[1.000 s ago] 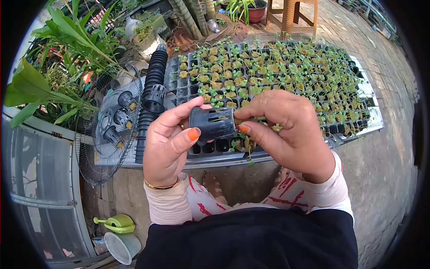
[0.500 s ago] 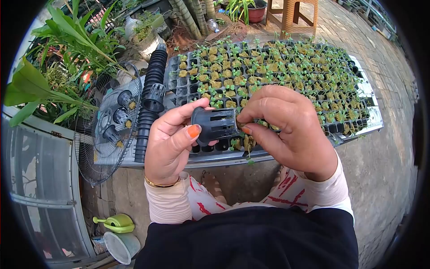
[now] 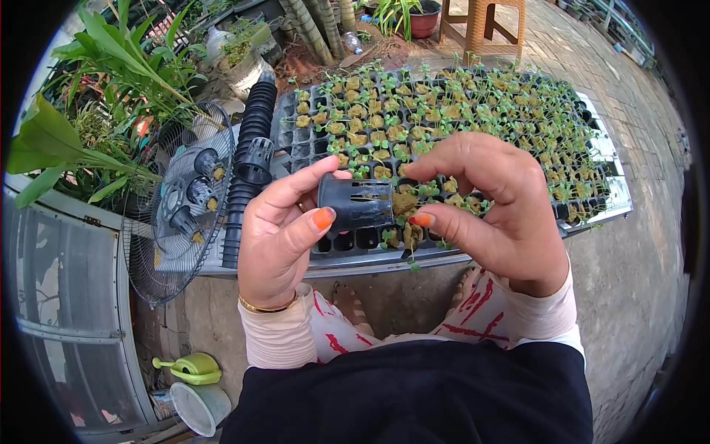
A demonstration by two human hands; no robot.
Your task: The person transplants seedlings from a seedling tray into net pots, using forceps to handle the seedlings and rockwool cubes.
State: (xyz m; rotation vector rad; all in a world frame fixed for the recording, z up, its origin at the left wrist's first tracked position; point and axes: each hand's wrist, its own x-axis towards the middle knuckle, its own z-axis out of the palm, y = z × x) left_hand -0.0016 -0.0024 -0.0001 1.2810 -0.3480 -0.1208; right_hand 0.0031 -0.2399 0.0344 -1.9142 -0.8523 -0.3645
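Note:
A black slotted net pot (image 3: 355, 203) lies on its side in my left hand (image 3: 277, 240), its wide rim toward the palm and my thumb pressed along it. From the narrow end on the right a brown spongy plug (image 3: 404, 204) appears to stick out. My right hand (image 3: 503, 211) is beside that end, thumb and index finger spread apart with nothing held between them. Behind both hands is the black seedling tray (image 3: 299, 148), its cells holding many brown plugs with small green sprouts.
Left of the tray lies a long stack of black net pots (image 3: 255, 118). A wire fan guard (image 3: 140, 259) holds several pots with plugs. A green watering can (image 3: 196, 368) and a pale bucket (image 3: 201, 408) stand on the ground. A brown stool (image 3: 481, 29) is behind.
My right thumb and fingers have let go of the plug at the pot's narrow end and spread apart. My left hand keeps the net pot in nearly the same place.

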